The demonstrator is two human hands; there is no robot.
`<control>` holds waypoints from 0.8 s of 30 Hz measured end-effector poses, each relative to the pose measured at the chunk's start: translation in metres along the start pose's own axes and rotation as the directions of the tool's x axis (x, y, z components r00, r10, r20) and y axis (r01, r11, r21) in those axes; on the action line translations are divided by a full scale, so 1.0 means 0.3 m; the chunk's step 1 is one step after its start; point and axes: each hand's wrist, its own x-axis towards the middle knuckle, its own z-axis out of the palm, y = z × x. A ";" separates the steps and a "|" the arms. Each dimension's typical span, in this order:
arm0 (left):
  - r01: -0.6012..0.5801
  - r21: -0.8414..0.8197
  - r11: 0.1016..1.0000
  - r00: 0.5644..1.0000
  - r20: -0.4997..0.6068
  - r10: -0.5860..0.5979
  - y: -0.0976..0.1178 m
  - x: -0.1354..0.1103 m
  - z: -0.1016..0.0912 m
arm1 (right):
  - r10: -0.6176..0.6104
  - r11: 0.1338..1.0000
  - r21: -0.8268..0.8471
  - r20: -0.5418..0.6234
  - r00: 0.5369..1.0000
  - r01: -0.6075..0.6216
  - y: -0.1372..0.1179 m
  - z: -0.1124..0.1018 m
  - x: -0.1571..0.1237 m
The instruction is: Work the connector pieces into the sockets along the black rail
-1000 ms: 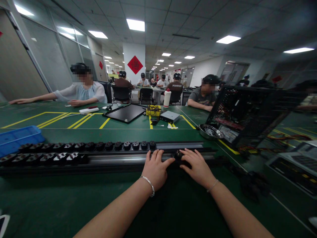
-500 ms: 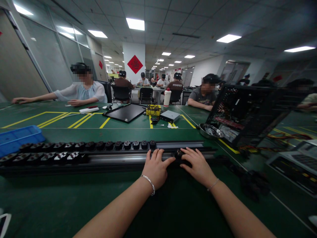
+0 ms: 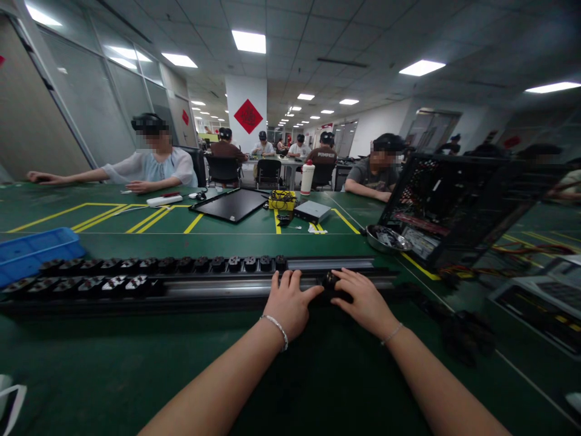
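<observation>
Two long dark power tracks, each with a silvery channel, lie side by side across the green table. Black socket modules sit in rows on the left parts of the near track (image 3: 209,289) and the far track (image 3: 331,263). On the right part of the near track is one small black socket module (image 3: 328,280). My right hand (image 3: 363,300) grips it, fingers over the back and thumb at the front. My left hand (image 3: 288,303) rests on the near track with its fingers stretched out, the thumb pointing at the module and close to or touching its left side.
A blue bin (image 3: 40,251) stands at the left. Toward the right are a metal bowl (image 3: 388,239) of small parts, an open computer case (image 3: 436,209) and loose black pieces (image 3: 469,336). A black panel (image 3: 231,204) lies farther back. Two people sit across the table.
Both hands stay almost in place around the module. The whole view has shifted very slightly.
</observation>
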 end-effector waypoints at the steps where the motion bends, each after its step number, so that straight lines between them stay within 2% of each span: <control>1: 0.002 -0.006 1.000 1.000 -0.001 -0.002 0.006 0.003 0.001 | -0.006 1.000 0.002 -0.004 1.000 0.006 0.001 0.000 0.001; 8: -0.054 -0.051 0.997 0.998 -0.023 0.053 0.056 0.010 0.017 | -0.011 1.000 -0.004 -0.012 1.000 0.011 0.004 0.003 -0.002; 14: -0.099 -0.068 0.993 0.995 0.021 0.101 0.049 0.006 0.002 | -0.033 0.999 0.006 -0.030 0.999 0.033 -0.001 -0.009 -0.005; 24: -0.073 -0.038 0.997 0.996 0.054 0.075 0.051 0.007 -0.002 | -0.018 1.000 0.014 -0.020 1.000 0.018 -0.005 -0.014 -0.004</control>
